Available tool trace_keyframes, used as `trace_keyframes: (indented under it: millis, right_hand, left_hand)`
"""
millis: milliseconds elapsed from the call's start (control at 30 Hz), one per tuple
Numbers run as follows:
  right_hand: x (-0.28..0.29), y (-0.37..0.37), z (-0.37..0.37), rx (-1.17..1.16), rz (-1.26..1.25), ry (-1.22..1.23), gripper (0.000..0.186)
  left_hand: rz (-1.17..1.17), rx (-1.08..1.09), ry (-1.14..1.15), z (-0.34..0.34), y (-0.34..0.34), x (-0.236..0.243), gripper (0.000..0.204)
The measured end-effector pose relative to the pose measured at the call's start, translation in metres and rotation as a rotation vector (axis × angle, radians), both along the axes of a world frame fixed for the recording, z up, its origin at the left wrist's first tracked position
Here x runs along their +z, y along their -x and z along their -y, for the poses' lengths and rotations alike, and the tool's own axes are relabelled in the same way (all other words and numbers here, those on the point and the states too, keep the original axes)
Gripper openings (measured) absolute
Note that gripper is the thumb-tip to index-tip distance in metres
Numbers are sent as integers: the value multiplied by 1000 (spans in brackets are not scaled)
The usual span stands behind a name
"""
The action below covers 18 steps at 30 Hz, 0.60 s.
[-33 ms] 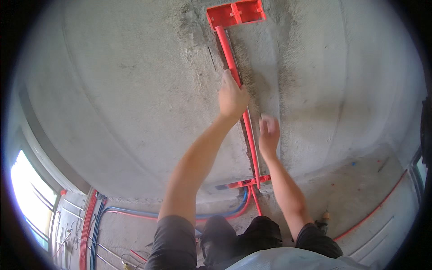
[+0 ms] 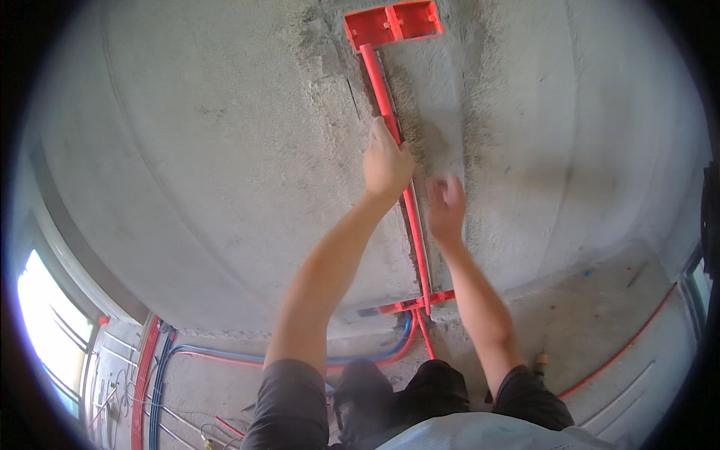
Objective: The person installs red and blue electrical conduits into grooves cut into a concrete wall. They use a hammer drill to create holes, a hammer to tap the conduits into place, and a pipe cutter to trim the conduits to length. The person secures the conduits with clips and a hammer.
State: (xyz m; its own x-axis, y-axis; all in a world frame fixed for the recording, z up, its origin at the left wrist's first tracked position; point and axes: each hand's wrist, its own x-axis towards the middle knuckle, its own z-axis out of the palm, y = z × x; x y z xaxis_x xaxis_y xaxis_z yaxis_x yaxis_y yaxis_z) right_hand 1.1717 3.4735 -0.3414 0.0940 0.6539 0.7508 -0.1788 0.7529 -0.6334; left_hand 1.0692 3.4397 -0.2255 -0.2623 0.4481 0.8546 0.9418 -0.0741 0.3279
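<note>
A red plastic conduit pipe (image 2: 415, 229) runs down a chased groove in the grey rendered wall (image 2: 225, 172). Its upper end stops just under a pair of joined red wall boxes (image 2: 394, 24). My left hand (image 2: 388, 166) is closed around the upper half of the pipe, fingers partly hidden behind the palm. To the right of the pipe and a little lower, my right hand (image 2: 448, 210) hovers apart from it with curled fingers. Motion blurs those fingertips, and anything pinched in them is too small to make out. Lower red boxes (image 2: 405, 306) sit by the pipe's bottom end.
Blue pipe (image 2: 277, 355) and red pipe (image 2: 217, 357) curve along the floor at the wall's foot. Bundled red pipes (image 2: 145, 367) lie at left, near a bright window (image 2: 49, 315). A tool with an orange-brown end (image 2: 541, 361) and a long red pipe (image 2: 622, 360) are on the right.
My right hand has shifted slightly upward beside the pipe, its fingers still curled. The left hand keeps its hold in the same place.
</note>
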Motion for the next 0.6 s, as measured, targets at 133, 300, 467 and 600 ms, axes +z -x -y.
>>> trace_keyframes:
  millis: [133,300,467,600]
  right_hand:
    - [156,7,-7,-113,213,-224,21]
    - [218,38,-26,-316,436,-238,34]
    - [223,36,-36,-262,427,-262,32]
    - [218,36,-38,-146,350,-239,32]
  left_hand:
    - [68,-84,82,6,-11,6,53]
    - [39,-51,-26,-2,6,-4,45]
    - [92,7,51,7,-3,9,42]
    - [117,-16,114,4,4,5,41]
